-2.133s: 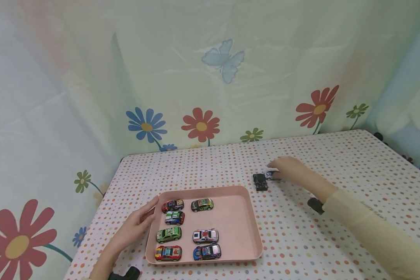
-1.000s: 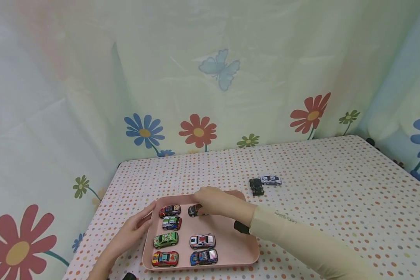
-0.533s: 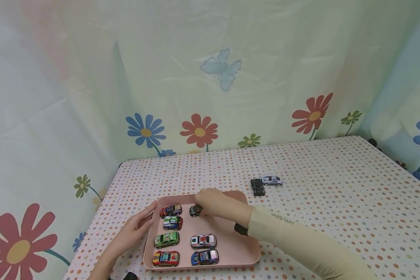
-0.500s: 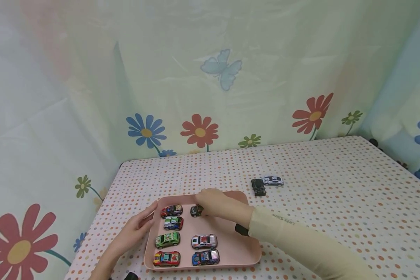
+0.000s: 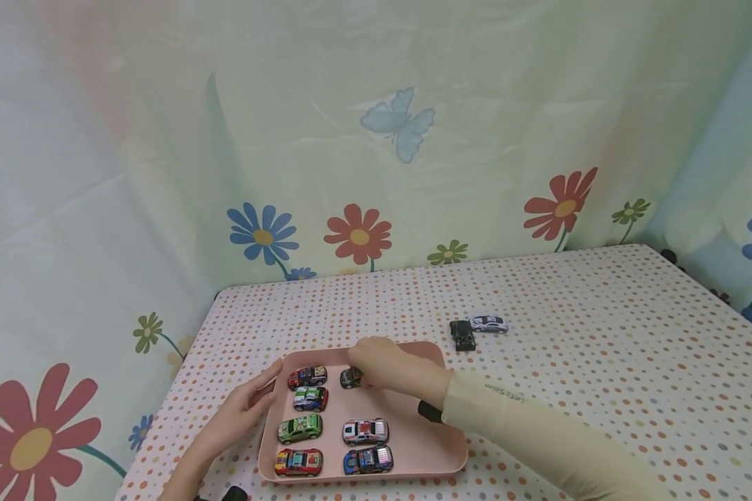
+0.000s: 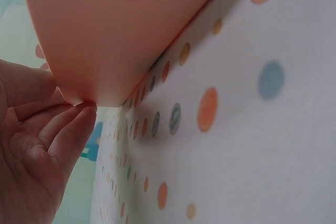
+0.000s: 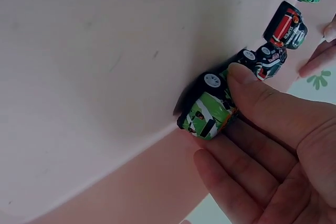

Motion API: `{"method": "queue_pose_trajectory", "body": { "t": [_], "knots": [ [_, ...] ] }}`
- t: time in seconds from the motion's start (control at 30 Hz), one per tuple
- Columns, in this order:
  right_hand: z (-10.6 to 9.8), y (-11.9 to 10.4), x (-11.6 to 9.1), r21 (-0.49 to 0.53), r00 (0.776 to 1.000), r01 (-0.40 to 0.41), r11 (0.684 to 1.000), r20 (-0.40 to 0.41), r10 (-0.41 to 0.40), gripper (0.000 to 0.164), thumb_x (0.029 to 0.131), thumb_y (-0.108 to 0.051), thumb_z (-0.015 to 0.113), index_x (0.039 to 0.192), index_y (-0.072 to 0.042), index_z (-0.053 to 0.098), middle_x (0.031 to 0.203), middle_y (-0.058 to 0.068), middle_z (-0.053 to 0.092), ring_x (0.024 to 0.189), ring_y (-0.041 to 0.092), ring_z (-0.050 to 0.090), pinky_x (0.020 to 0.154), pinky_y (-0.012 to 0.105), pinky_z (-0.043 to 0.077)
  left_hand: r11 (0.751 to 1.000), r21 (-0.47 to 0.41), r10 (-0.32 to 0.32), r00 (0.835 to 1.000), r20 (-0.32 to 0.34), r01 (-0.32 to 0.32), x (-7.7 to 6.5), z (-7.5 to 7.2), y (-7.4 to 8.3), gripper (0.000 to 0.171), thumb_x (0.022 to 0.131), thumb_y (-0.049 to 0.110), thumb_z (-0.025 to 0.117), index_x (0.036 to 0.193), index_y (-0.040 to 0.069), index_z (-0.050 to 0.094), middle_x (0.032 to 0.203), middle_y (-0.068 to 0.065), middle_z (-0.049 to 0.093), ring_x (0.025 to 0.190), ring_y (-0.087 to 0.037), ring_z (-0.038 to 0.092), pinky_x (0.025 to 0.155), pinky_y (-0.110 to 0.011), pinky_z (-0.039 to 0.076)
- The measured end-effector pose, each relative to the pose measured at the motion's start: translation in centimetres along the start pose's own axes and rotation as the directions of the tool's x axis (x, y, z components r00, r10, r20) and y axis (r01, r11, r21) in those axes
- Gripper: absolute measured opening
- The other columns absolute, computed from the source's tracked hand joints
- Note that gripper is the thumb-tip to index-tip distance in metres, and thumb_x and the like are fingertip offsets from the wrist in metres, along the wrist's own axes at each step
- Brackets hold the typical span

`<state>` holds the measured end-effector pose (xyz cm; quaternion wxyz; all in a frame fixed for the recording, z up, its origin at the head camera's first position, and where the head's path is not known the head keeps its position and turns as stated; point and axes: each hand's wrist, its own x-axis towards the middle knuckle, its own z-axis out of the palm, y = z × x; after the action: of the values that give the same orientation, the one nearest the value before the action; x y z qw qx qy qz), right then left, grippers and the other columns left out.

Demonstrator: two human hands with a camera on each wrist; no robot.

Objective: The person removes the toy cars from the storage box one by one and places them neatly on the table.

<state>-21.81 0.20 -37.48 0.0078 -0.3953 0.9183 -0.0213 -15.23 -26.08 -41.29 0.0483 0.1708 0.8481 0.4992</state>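
Observation:
A pink tray (image 5: pixel 416 445) on the dotted table holds several toy cars in two columns. My right hand (image 5: pixel 382 362) reaches into its back part and pinches a black-and-green toy car (image 7: pixel 207 111) between thumb and fingers; the head view shows only the car's left end. My left hand (image 5: pixel 241 410) is at the tray's far left corner, thumb and fingers on its rim in the left wrist view. Beyond the tray, a black toy car (image 5: pixel 462 335) stands beside a white toy car (image 5: pixel 489 323).
In the left column are a green toy car (image 5: pixel 300 428) and a red-yellow toy car (image 5: pixel 298 462). A white-red toy car (image 5: pixel 365 431) and a blue toy car (image 5: pixel 368 460) stand nearer the middle. A flowered curtain (image 5: pixel 476 139) hangs behind the table.
My right hand has gone from the white toy car on the table to the black-and-green toy car in the tray. The left hand stays at the tray; lately little moves.

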Motion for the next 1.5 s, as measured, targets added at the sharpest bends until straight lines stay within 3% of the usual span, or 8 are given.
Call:
{"method": "queue_pose_trajectory", "body": {
  "t": [0.23, 0.4, 0.57, 0.97, 1.17, 1.5],
  "knots": [
    [-0.3, -0.3, 0.1, 0.082, 1.000, 0.005, 0.997, -0.010, -0.004, 0.014, 0.073, -0.012, 0.080, 0.077, -0.012, 0.067, 0.067, -0.007, 0.058, 0.061, 0.008, 0.052, 0.051, 0.020, 0.045, 1.000, -0.007, -0.012, 1.000, 0.009, 0.012, -0.3, 0.0, -0.1, 0.050, 0.096, -0.003, 0.047, 0.142, -0.006, 0.030, 0.147, -0.021, 0.025, 0.132, -0.035, 0.027, 0.103, -0.031, 0.030],
    [-1.9, 0.5, -0.3, 0.148, 0.997, 0.040, 0.988, -0.065, -0.031, 0.017, 0.075, -0.011, 0.080, 0.090, -0.012, 0.073, 0.079, -0.005, 0.064, 0.075, 0.010, 0.059, 0.064, 0.022, 0.051, 1.000, -0.009, 0.002, 1.000, 0.013, -0.002, -0.1, -0.1, -0.1, 0.049, 0.096, -0.002, 0.047, 0.142, -0.006, 0.030, 0.147, -0.022, 0.025, 0.131, -0.035, 0.027, 0.103, -0.032, 0.031],
    [-3.6, 2.1, -1.3, 0.217, 0.991, 0.083, 0.973, -0.122, -0.057, 0.017, 0.076, -0.008, 0.078, 0.093, -0.010, 0.074, 0.081, -0.004, 0.066, 0.073, 0.010, 0.058, 0.066, 0.022, 0.051, 1.000, -0.008, 0.013, 1.000, 0.015, -0.013, 0.1, 0.0, -0.2, 0.049, 0.096, -0.002, 0.047, 0.142, -0.007, 0.029, 0.147, -0.023, 0.025, 0.132, -0.035, 0.027, 0.103, -0.032, 0.031],
    [-6.1, 10.4, -6.9, 0.283, 0.981, -0.137, 0.949, -0.094, 0.170, 0.029, 0.076, -0.007, 0.077, 0.105, -0.001, 0.071, 0.084, -0.002, 0.067, 0.072, 0.009, 0.059, 0.067, 0.030, 0.054, 1.000, -0.006, -0.008, 1.000, 0.002, 0.008, 0.0, 0.1, -0.1, 0.050, 0.096, -0.001, 0.048, 0.143, -0.005, 0.031, 0.147, -0.020, 0.027, 0.132, -0.034, 0.028, 0.104, -0.032, 0.031],
    [-5.0, 14.1, -9.9, 0.254, 0.971, -0.212, 0.944, -0.053, 0.233, 0.029, 0.076, -0.006, 0.077, 0.103, 0.002, 0.070, 0.087, 0.003, 0.068, 0.077, 0.016, 0.061, 0.069, 0.035, 0.055, 1.000, -0.017, -0.014, 1.000, 0.011, 0.014, -0.2, -0.3, -0.1, 0.051, 0.095, -0.002, 0.048, 0.142, -0.007, 0.029, 0.147, -0.022, 0.024, 0.129, -0.037, 0.031, 0.102, -0.029, 0.033],
    [-2.5, 17.4, -13.9, 0.190, 0.961, -0.273, 0.943, 0.008, 0.276, 0.028, 0.072, -0.006, 0.079, 0.098, 0.003, 0.070, 0.091, 0.010, 0.068, 0.086, 0.029, 0.063, 0.074, 0.044, 0.055, 0.998, -0.054, -0.014, 1.000, 0.015, 0.015, 0.0, -0.1, 0.0, 0.051, 0.095, -0.003, 0.048, 0.142, -0.008, 0.028, 0.148, -0.023, 0.022, 0.130, -0.038, 0.030, 0.102, -0.025, 0.033]
  ]
}}
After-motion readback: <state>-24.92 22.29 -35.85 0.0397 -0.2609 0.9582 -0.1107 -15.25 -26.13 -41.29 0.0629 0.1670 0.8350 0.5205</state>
